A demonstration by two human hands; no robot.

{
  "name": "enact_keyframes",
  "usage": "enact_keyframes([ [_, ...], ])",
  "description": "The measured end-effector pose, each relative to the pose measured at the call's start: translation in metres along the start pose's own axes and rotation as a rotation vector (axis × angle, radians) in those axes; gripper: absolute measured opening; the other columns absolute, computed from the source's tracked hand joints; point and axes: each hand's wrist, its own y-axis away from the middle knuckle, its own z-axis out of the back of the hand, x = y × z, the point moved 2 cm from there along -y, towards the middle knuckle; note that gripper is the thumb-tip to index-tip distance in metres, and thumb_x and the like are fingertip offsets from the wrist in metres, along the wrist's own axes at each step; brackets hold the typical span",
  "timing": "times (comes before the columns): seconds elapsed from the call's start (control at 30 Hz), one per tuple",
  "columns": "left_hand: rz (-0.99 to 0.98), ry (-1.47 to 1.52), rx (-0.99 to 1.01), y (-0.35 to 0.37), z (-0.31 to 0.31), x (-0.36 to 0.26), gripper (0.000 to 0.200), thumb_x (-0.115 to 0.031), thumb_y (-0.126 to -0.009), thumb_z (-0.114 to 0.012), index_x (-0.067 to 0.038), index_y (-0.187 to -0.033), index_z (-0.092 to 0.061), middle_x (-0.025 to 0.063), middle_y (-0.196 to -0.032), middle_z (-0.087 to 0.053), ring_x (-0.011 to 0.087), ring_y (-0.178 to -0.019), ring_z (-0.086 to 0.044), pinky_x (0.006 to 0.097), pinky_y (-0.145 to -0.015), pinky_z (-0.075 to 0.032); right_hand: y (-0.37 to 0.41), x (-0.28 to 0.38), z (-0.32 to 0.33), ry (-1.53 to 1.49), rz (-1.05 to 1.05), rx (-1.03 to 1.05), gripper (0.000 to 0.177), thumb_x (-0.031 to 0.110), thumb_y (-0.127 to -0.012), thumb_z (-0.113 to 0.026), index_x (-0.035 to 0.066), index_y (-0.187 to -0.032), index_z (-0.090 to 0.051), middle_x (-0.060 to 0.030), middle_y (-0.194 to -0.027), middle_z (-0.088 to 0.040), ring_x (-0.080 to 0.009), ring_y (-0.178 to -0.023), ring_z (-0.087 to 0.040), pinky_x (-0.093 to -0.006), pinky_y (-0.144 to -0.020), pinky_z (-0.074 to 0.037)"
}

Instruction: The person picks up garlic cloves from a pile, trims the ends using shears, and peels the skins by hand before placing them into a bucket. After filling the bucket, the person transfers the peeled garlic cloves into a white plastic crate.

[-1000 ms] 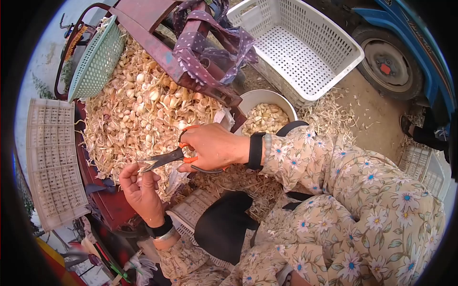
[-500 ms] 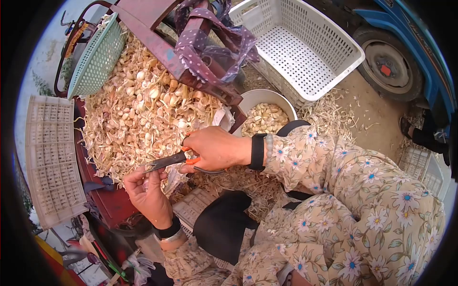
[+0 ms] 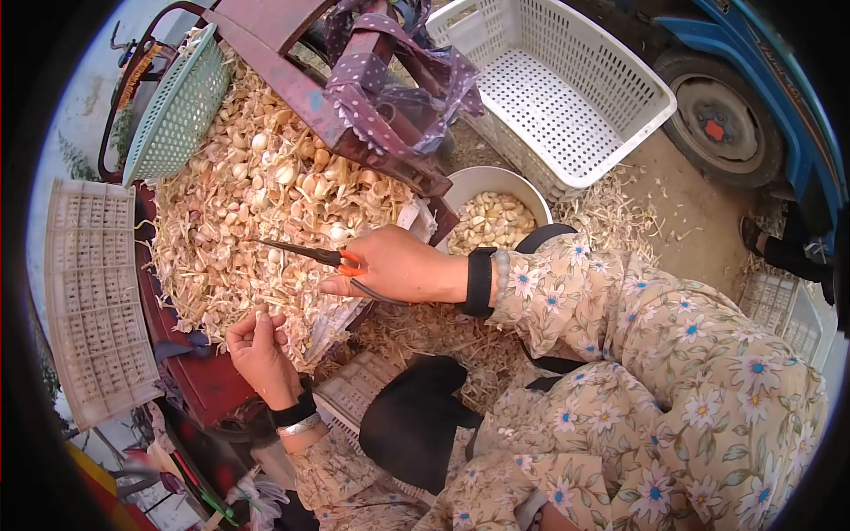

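My right hand [image 3: 394, 264] is closed around the orange handles of dark-bladed scissors [image 3: 305, 251], whose tips point left over a heap of garlic [image 3: 257, 195]. The heap mixes cloves, bulbs and dry skins. Near its lower edge, my left hand [image 3: 263, 354] has its thumb and fingers pinched together; what they hold, if anything, is too small to make out. Beyond my right wrist stands a white bucket [image 3: 534, 202] with peeled-looking cloves [image 3: 491, 219] in it.
A green basket [image 3: 177, 111] leans at the upper left, above a white crate [image 3: 99, 301]. A large white crate [image 3: 567, 88] stands at the top, beside a vehicle wheel [image 3: 722, 118]. A dotted purple cloth [image 3: 354, 80] wraps a red frame. Someone's foot shows at right.
The scissors have moved up and away from my left hand, and their blades now look closed. My left hand has shifted slightly down and left.
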Motion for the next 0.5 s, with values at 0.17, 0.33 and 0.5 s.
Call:
enact_keyframes([
  [0.17,0.144,-0.261,-0.016,-0.075,0.047,0.060,0.016,-0.004,-0.079,-0.057,-0.003,-0.093,-0.050,0.0030,-0.068,-0.052,0.0078,-0.047,-0.047,0.0182,-0.038,-0.034,-0.005,-0.006,-0.002,-0.076,-0.060,-0.058,0.054,0.052,-0.075,-0.060,-0.001,-0.065,-0.054,-0.0170,-0.056,-0.051,-0.0314,-0.055,-0.053,-0.0374,-0.053,-0.041],
  [0.33,0.088,-0.565,0.110,-0.103,0.029,0.084,0.030,-0.007,-0.078,-0.058,0.002,-0.106,-0.057,0.0002,-0.062,-0.049,0.0073,-0.042,-0.043,0.0208,-0.037,-0.033,-0.009,-0.011,-0.005,-0.039,-0.093,-0.037,0.055,0.055,-0.072,-0.060,0.000,-0.064,-0.057,-0.0164,-0.055,-0.053,-0.0317,-0.056,-0.056,-0.0388,-0.055,-0.043],
  [0.5,-0.046,-0.920,0.261,-0.106,0.030,0.094,0.028,-0.007,-0.076,-0.059,-0.001,-0.104,-0.058,0.0055,-0.069,-0.056,0.0134,-0.051,-0.050,0.0269,-0.048,-0.041,-0.007,-0.010,-0.005,-0.043,-0.055,-0.021,0.052,0.050,-0.074,-0.062,-0.001,-0.068,-0.056,-0.0166,-0.059,-0.055,-0.0318,-0.058,-0.057,-0.0374,-0.055,-0.043],
])
